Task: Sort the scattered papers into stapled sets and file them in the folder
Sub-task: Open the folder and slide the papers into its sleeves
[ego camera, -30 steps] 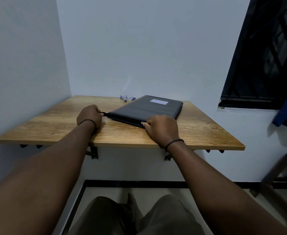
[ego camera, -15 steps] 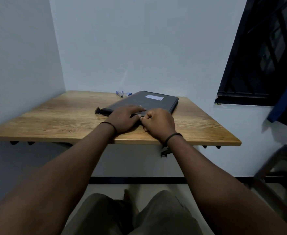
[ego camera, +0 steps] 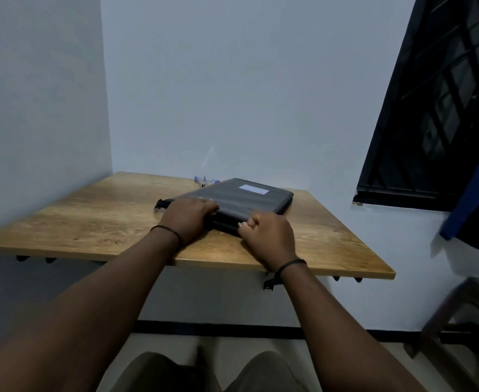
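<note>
A closed dark folder (ego camera: pixel 232 199) with a pale label (ego camera: pixel 254 189) lies flat on a wooden worktop (ego camera: pixel 91 216) set in the corner of a pale-walled room. The left hand (ego camera: pixel 187 219) rests on the folder's near-left edge, its fingers curled over that edge. Just right of it, the right hand (ego camera: pixel 269 236) is curled at the folder's near edge, its grip pinching something small there, too small to identify. A small blue-and-clear object (ego camera: pixel 204 181) sits just behind the folder's far-left corner. A dark barred window (ego camera: pixel 442 108) stands well right of the folder.
</note>
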